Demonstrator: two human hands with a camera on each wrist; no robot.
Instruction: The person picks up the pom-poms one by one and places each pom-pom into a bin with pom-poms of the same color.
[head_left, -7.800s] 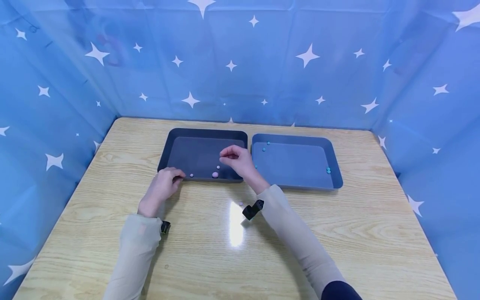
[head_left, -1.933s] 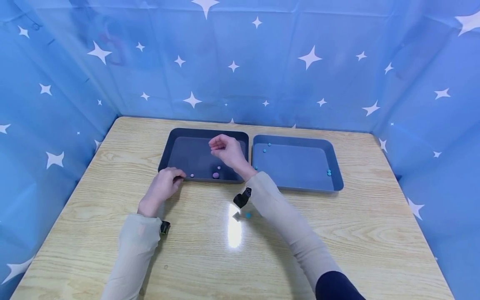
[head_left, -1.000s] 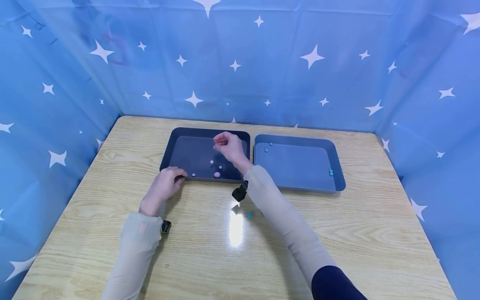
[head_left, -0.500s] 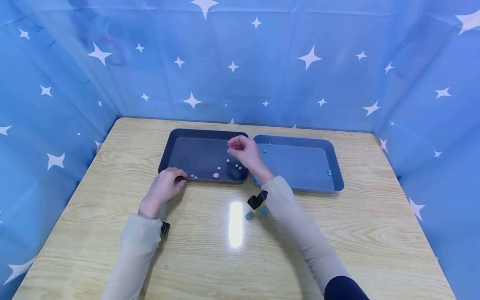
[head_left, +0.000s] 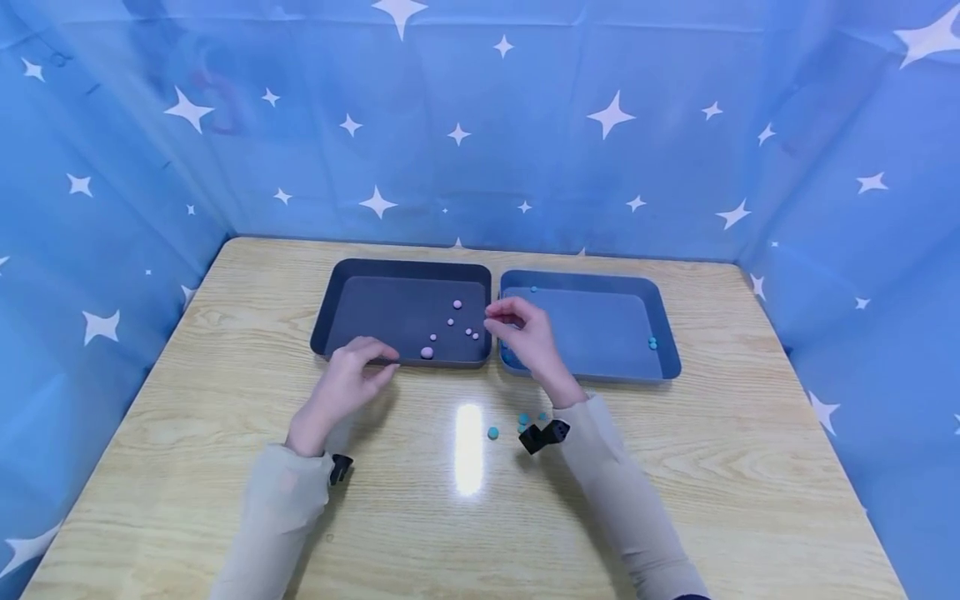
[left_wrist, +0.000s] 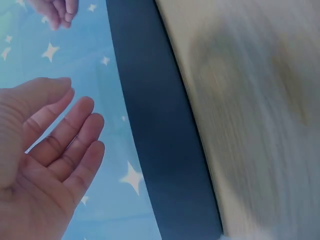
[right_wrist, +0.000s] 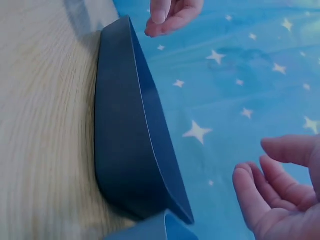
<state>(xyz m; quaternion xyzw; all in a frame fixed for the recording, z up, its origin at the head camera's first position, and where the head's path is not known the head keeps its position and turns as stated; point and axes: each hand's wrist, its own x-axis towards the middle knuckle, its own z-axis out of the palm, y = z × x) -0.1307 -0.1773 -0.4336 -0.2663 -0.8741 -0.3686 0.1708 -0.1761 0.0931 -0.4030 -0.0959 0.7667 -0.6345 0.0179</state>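
Observation:
My left hand (head_left: 352, 379) hovers at the front left edge of the dark tray (head_left: 375, 304). In the left wrist view its loosely bent fingers (left_wrist: 75, 130) hold nothing. My right hand (head_left: 528, 342) is over the left end of the blue-grey tray (head_left: 600, 325). The right wrist view shows its thumb and fingers (right_wrist: 250, 195) apart, with nothing between them. Several small pink balls (head_left: 451, 322) lie in the dark tray's right half, with a larger pink ball (head_left: 427, 353) near its front wall. A few teal balls (head_left: 652, 342) are in the blue-grey tray, partly hidden by my right hand.
Several teal balls (head_left: 492, 433) lie loose on the wooden table (head_left: 420, 533) in front of the trays, some close to my right wrist camera (head_left: 543, 435). The trays stand side by side. A blue star-patterned curtain (head_left: 480, 167) encloses the back and sides.
My right hand has shifted from above the dark tray rightward to the blue-grey tray. My left hand has come off the dark tray's edge, slightly rightward. More pink balls and loose teal balls now show.

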